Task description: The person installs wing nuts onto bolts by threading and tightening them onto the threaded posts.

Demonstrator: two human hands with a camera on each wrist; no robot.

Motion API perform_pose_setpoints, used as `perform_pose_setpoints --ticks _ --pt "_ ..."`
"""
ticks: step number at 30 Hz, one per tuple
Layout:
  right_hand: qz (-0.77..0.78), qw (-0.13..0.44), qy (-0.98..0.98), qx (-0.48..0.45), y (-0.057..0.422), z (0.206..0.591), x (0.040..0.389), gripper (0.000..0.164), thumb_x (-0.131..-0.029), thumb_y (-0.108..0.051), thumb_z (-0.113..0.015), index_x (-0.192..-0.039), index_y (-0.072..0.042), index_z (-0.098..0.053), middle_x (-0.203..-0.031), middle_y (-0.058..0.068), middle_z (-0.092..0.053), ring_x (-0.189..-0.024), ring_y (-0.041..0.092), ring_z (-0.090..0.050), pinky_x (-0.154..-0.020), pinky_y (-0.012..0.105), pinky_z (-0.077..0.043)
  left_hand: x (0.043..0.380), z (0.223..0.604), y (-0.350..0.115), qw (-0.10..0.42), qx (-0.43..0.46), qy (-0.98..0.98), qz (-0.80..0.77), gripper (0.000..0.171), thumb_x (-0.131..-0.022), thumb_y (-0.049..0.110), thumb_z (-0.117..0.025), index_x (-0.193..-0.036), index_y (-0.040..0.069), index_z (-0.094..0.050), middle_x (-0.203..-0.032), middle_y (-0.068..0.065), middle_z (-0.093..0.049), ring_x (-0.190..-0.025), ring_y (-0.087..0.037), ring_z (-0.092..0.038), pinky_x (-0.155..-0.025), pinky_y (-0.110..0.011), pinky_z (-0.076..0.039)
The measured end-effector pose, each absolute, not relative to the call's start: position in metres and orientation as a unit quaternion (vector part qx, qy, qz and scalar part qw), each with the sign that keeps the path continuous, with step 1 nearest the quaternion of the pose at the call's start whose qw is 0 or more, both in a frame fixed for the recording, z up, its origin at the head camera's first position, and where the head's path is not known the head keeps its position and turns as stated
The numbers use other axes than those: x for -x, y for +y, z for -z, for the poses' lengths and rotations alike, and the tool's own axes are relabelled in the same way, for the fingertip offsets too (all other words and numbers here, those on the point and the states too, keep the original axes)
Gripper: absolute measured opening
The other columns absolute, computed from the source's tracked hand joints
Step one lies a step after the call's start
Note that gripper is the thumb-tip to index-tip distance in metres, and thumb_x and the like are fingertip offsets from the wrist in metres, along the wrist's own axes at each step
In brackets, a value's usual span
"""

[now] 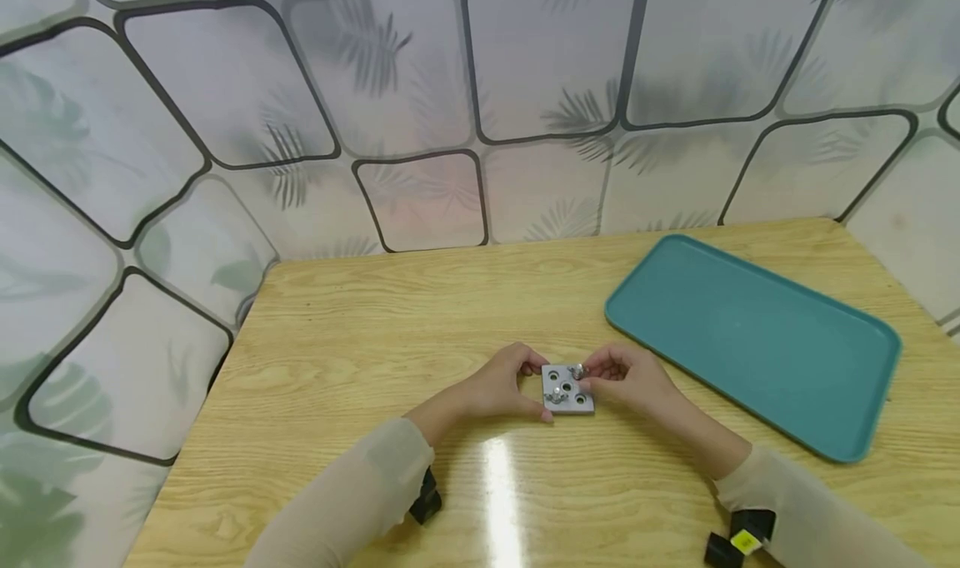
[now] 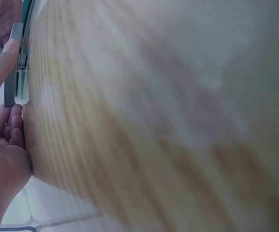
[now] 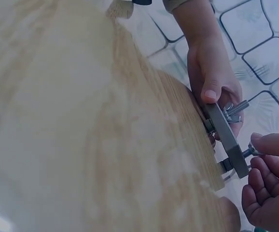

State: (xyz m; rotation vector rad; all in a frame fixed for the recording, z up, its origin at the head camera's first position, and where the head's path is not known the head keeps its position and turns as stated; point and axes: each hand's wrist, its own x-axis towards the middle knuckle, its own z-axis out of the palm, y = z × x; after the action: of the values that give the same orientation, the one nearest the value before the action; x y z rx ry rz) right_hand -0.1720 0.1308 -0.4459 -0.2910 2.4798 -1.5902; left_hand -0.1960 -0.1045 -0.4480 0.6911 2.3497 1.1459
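A square grey metal plate (image 1: 564, 377) with round holes is raised slightly off the wooden table, near its middle. My left hand (image 1: 498, 385) grips it from the left, thumb at the near corner and fingers at the far one. Two bolts pass through the plate; their heads (image 3: 225, 166) show underneath in the right wrist view. One wing nut (image 1: 556, 396) sits at the near-left hole, with threaded bolt end (image 3: 242, 106) sticking out above. At the far-right hole, my right hand (image 1: 630, 376) pinches the other wing nut (image 3: 251, 150) between thumb and fingers, partly hiding it.
A teal tray (image 1: 750, 335) lies at an angle on the right side of the wooden table (image 1: 360, 326). Patterned cloth (image 1: 420, 201) stands along the back and left edges. Dark wrist cameras (image 1: 426, 501) sit on both forearms.
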Motion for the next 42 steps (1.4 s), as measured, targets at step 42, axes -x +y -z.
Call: perform_pose_setpoints --ticks 42 --pt "0.532 0.084 0.837 0.102 0.13 0.445 0.172 0.025 -0.077 -0.013 -0.077 -0.093 0.002 -0.065 -0.08 0.006 -0.064 -0.073 0.015 -0.058 -0.064 0.024 -0.048 0.192 0.447 -0.103 0.21 -0.247 0.853 -0.409 0.062 -0.066 0.026 -0.087 -0.116 0.01 -0.056 -0.105 0.005 -0.05 -0.097 -0.009 -0.045 -0.088 -0.022 -0.039"
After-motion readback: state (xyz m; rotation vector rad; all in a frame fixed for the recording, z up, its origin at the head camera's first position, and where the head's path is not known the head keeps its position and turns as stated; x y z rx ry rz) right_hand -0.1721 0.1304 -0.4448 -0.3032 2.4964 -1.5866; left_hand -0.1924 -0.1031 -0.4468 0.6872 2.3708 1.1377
